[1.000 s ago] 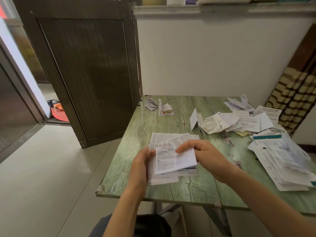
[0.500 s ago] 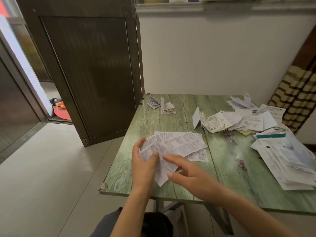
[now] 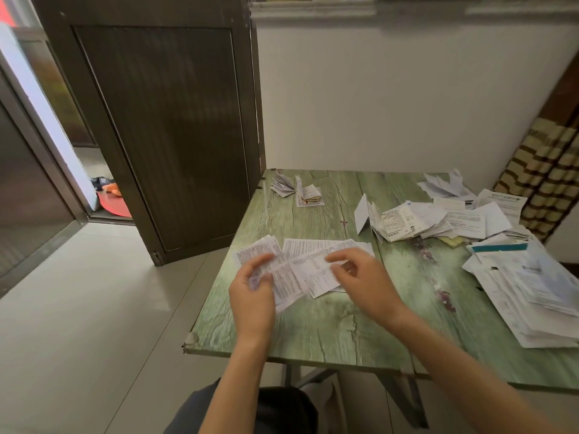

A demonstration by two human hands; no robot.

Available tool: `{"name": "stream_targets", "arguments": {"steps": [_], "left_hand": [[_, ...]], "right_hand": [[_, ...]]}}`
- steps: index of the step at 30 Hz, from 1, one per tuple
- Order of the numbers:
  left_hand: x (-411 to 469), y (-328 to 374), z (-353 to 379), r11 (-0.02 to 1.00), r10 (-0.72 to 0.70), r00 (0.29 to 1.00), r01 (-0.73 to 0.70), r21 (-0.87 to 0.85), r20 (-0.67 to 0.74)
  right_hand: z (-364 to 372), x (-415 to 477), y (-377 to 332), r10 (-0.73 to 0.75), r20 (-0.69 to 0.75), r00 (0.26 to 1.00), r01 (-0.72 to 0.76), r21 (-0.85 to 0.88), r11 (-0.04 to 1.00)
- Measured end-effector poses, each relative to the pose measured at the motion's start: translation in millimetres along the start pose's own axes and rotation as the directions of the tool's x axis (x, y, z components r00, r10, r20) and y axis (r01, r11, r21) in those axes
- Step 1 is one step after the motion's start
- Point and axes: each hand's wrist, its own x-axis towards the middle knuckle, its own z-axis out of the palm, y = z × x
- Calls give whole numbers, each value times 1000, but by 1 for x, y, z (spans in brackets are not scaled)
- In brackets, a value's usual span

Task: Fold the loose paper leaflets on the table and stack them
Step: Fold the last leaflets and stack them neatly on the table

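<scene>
1. A long white printed paper leaflet point(image 3: 297, 272) is hovering over the near left of the green wood-grain table point(image 3: 329, 333).
2. The left hand point(image 3: 252, 297) is gripping its left end, fingers curled; the right hand point(image 3: 365, 277) is pinching its right end.
3. Its long axis is running left to right, equally near both hands.

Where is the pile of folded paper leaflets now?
The pile of folded white paper leaflets lies in the head view at the far left corner of the green wood-grain table, next to the dark brown door.
</scene>
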Motion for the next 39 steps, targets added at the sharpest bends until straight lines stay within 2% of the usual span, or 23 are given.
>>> {"name": "stream_targets", "arguments": {"steps": [2,5,8,16,18,19,21,23,25,26,27,30,33,36,39], "left_hand": [[0,2,1,998,-55,998,55,-2,42],[-1,2,4,996,-84,994,83,17,64],[-2,1,5,995,-98,995,98,5,37],[-1,2,0,972,-234,972,234,-17,15],[-1,3,0,968,-251,968,251,-21,13],[0,3,-1,965,-261,965,261,-21,13],[0,3,-1,961,-274,961,275,-12,17],[0,2,1,963,-269,963,269,3,21],[0,2,2,966,-258,965,258,8,43],[-1,3,3,969,-248,967,248,6,60],[-1,3,4,973,-233,970,233,10,76],[-7,6,8,986,-164,980,165,-1,110],[-17,11,12,977,-132,973,160,-142,189],[-22,12,13,984,-69,979,98,-148,193],[-20,9,12,997,9,989,2,-74,146]], "right_hand": [[-2,22,16,64,-119,991,-91,-240,966],[14,37,24,312,21,950,-287,-342,895],[34,38,27,352,32,935,-284,-527,801],[25,39,23,323,-171,931,-365,-427,827],[17,40,21,325,-218,920,-382,-319,868],[12,42,20,347,-223,911,-392,-207,897],[-2,43,13,422,-137,896,-395,185,900],[-15,36,-3,433,54,900,-385,564,731],[-22,26,-20,345,218,913,-389,718,577],[-21,21,-26,305,259,916,-393,727,563],[-18,16,-32,286,271,919,-391,707,589],[3,0,-44,254,147,956,-294,503,813],[28,-10,-44,147,-6,989,-139,287,948],[45,-14,-37,42,-113,993,-35,63,997],[52,-17,-33,-62,-197,978,21,-203,979]]}}
